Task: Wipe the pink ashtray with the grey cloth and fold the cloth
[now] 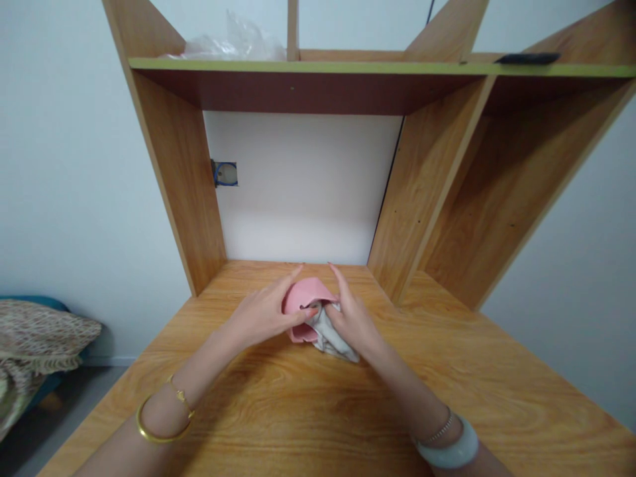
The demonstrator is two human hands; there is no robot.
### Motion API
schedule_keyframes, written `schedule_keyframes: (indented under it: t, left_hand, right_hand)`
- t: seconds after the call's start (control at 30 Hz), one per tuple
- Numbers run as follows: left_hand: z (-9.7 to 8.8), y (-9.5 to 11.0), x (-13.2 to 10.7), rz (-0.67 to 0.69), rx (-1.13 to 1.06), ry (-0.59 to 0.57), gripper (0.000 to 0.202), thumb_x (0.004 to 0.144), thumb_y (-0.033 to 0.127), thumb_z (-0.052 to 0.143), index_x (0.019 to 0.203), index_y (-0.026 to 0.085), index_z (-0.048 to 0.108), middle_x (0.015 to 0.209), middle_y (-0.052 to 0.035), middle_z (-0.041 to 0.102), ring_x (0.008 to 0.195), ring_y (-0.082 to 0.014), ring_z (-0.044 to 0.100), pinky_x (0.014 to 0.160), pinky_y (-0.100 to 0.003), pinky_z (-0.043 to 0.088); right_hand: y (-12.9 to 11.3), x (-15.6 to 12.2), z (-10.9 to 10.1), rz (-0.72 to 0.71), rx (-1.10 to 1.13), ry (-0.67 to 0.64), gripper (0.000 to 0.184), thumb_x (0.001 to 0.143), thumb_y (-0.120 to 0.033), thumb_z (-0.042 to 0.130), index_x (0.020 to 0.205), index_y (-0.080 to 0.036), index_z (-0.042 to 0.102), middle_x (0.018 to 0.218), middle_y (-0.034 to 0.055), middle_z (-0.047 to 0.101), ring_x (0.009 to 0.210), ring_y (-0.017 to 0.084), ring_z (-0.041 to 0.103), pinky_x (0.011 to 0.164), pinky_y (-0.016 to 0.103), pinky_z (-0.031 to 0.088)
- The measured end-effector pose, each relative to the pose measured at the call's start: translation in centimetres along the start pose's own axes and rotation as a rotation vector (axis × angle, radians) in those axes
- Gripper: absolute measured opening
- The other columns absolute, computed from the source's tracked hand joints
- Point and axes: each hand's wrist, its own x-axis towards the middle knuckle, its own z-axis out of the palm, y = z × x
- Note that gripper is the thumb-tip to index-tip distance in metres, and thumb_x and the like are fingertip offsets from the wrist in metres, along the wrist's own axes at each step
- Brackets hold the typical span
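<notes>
Container: a pink container (309, 289) is located between the two hands, tilted on its side, with its opening turned toward the wearer and toward the right hand (355, 321). A pale grey cloth (335, 338) occupies part of the opening; the remainder hangs outside, below the right thumb. The depth of the cloth inside is hidden. Contact between the container and the wooden tabletop (278, 411) beneath both hands cannot be determined.

Left hand (271, 308): half-curled and clamped on the container. The thumb lies across the opening and reaches the cloth; the index finger extends along the far side. The other fingers are concealed.

Right hand: thumb and index finger are apart. The thumb is against the cloth at the opening; the index finger points upward beyond the container. Whether the remaining fingers grip the cloth cannot be determined.

Compartments: the shelf unit (348, 67) stands beyond both hands. Its upper compartment, ahead and to the left of the left hand, contains a clear plastic bag (238, 43). A dark flat object (527, 59) lies on the same shelf, far to the right of the right hand.
</notes>
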Motion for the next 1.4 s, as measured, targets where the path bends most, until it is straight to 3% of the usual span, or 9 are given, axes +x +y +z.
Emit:
schedule_keyframes:
  t: [0.13, 0.23, 0.43, 0.63, 0.87, 0.93, 1.1, 1.27, 1.4]
  left_hand:
    - [2.4, -0.6, -0.7, 0.046, -0.300, 0.096, 0.089, 0.073, 0.050, 0.056, 0.140, 0.019, 0.006, 0.142, -0.0118, 0.029, 0.124, -0.0236, 0.036, 0.100, -0.034, 0.031]
    - [3.6, -0.2, -1.1, 0.025, -0.393, 0.149, 0.086, 0.076, 0.039, 0.055, 0.140, 0.017, 0.002, 0.134, -0.0126, 0.040, 0.114, -0.0215, 0.048, 0.093, -0.032, 0.038]
    - [1.6, 1.1, -0.6, -0.131, -0.006, 0.043, 0.082, 0.067, 0.045, 0.059, 0.137, 0.024, 0.021, 0.097, -0.0068, 0.065, 0.089, -0.0290, 0.061, 0.071, -0.034, 0.045]
    - [-0.4, 2.1, -0.1, -0.032, 0.199, -0.144, 0.063, 0.064, 0.051, 0.055, 0.122, 0.028, 0.044, 0.095, -0.0063, 0.066, 0.084, -0.0308, 0.062, 0.066, -0.034, 0.044]
    - [-2.1, 2.3, 0.4, 0.018, 0.192, -0.327, 0.056, 0.062, 0.054, 0.057, 0.110, 0.026, 0.057, 0.089, -0.0056, 0.068, 0.076, -0.0293, 0.063, 0.063, -0.033, 0.044]
    - [-2.0, 1.6, 0.3, 0.021, 0.139, -0.272, 0.063, 0.065, 0.054, 0.056, 0.121, 0.025, 0.050, 0.105, -0.0081, 0.065, 0.089, -0.0311, 0.061, 0.073, -0.036, 0.044]
    - [-0.2, -0.6, -0.3, 0.088, -0.215, -0.013, 0.081, 0.074, 0.053, 0.053, 0.139, 0.019, 0.018, 0.140, -0.0095, 0.034, 0.122, -0.0257, 0.038, 0.098, -0.035, 0.032]
    - [2.4, -0.3, -0.9, 0.020, -0.467, 0.122, 0.079, 0.077, 0.045, 0.053, 0.140, 0.016, 0.016, 0.127, -0.0114, 0.049, 0.107, -0.0235, 0.052, 0.086, -0.031, 0.043]
    - [3.0, 0.2, -0.9, -0.068, -0.409, 0.140, 0.075, 0.075, 0.043, 0.055, 0.138, 0.019, 0.022, 0.105, -0.0068, 0.063, 0.083, -0.0202, 0.062, 0.072, -0.028, 0.046]
  right_hand:
    - [0.7, 0.7, 0.5, 0.149, 0.286, 0.149, 0.063, 0.076, -0.026, 0.044, 0.135, -0.015, 0.023, 0.089, 0.0062, 0.064, 0.073, 0.018, 0.060, 0.065, 0.029, 0.046]
    - [0.6, 0.8, 0.9, 0.223, 0.406, 0.154, 0.065, 0.072, -0.028, 0.050, 0.131, -0.014, 0.028, 0.097, 0.0092, 0.063, 0.075, 0.019, 0.061, 0.064, 0.030, 0.047]
    - [0.0, 0.5, 0.4, 0.184, -0.067, 0.055, 0.079, 0.070, -0.035, 0.059, 0.136, -0.015, 0.021, 0.085, 0.0098, 0.066, 0.071, 0.022, 0.062, 0.058, 0.028, 0.042]
    - [-0.6, 0.2, -0.6, 0.050, -0.434, -0.070, 0.078, 0.077, -0.029, 0.048, 0.141, -0.017, 0.006, 0.061, 0.0012, 0.063, 0.056, 0.020, 0.059, 0.050, 0.024, 0.034]
    - [-1.2, -0.5, -0.4, -0.181, -0.415, -0.185, 0.074, 0.076, -0.020, 0.041, 0.141, -0.017, 0.006, 0.067, 0.0019, 0.064, 0.059, 0.020, 0.059, 0.057, 0.026, 0.038]
    - [-1.0, -0.5, -0.4, -0.149, -0.294, -0.157, 0.072, 0.076, -0.019, 0.040, 0.141, -0.017, 0.010, 0.063, -0.0003, 0.061, 0.057, 0.019, 0.057, 0.055, 0.025, 0.038]
    - [0.2, 0.3, -0.3, 0.035, 0.119, 0.046, 0.064, 0.078, -0.022, 0.039, 0.138, -0.018, 0.018, 0.070, -0.0008, 0.061, 0.055, 0.014, 0.054, 0.054, 0.024, 0.042]
    - [0.8, 1.0, 0.3, 0.176, 0.392, 0.134, 0.065, 0.074, -0.026, 0.047, 0.134, -0.015, 0.024, 0.089, 0.0052, 0.063, 0.066, 0.015, 0.058, 0.056, 0.025, 0.046]
    - [0.3, 0.8, 0.3, 0.223, 0.243, 0.076, 0.070, 0.074, -0.027, 0.050, 0.136, -0.015, 0.020, 0.078, 0.0035, 0.064, 0.061, 0.017, 0.059, 0.053, 0.025, 0.044]
